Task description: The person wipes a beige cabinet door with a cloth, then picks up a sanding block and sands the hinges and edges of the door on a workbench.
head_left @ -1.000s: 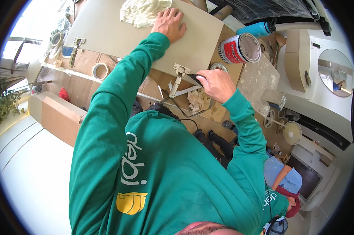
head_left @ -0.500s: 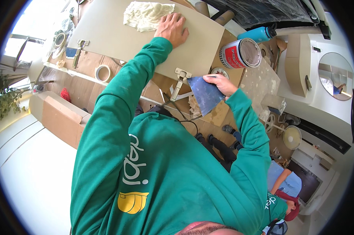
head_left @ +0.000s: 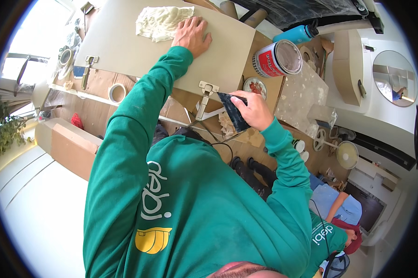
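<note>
My left hand (head_left: 192, 37) lies flat on a beige cabinet door panel (head_left: 223, 48), fingers spread. Its fingertips meet the right edge of a crumpled white cloth (head_left: 158, 23). In my right hand (head_left: 256, 110) is a flat, dark scraper (head_left: 233, 112), held between thumb and fingers just off the panel's near right corner. The scraper's blade is tilted, and its upper corner is close to a metal hinge (head_left: 205, 96) on the panel's near edge. Another hinge (head_left: 87, 73) sits farther left along that edge.
Right of the panel stand an open red-and-white can (head_left: 276, 59), a blue bottle (head_left: 294, 34) and a small round tin (head_left: 255, 86). A tape roll (head_left: 117, 93) lies on cardboard. Lower left is a cardboard box (head_left: 72, 150); a person in green (head_left: 327, 236) is lower right.
My right hand has turned the scraper, so its broad blue face now looks narrow and dark. The left hand keeps its place on the panel while the whole view shifts slightly.
</note>
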